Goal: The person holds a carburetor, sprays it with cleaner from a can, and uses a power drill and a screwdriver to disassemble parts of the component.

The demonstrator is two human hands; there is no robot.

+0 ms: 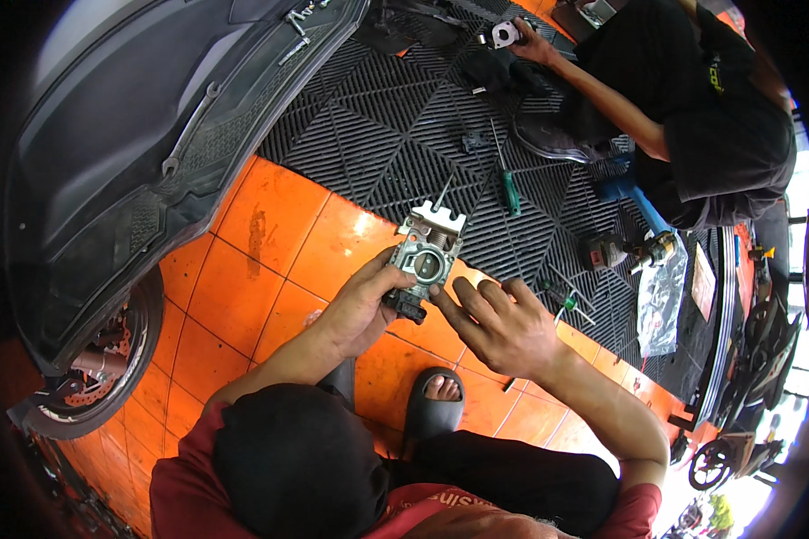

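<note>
A silver metal throttle body [429,256] with a round bore and a black plastic part at its lower end is held up in front of me. My left hand [368,301] grips it from the left side, thumb on its face near the bore. My right hand [508,325] is at its lower right, index finger stretched out with the tip at the edge of the part. The other right fingers are bent but apart, and I see nothing held in them. Below the hands are the orange floor tiles and my sandalled foot [442,395].
At upper right a co-worker's hand [535,45] holds a metal part. Black ribbed mats [368,135] carry a green-handled screwdriver [511,193] and a cordless power tool [609,251]. On the left, a scooter's dark floor panel [108,135] bears a wrench [191,130]; its wheel [148,346] stands below.
</note>
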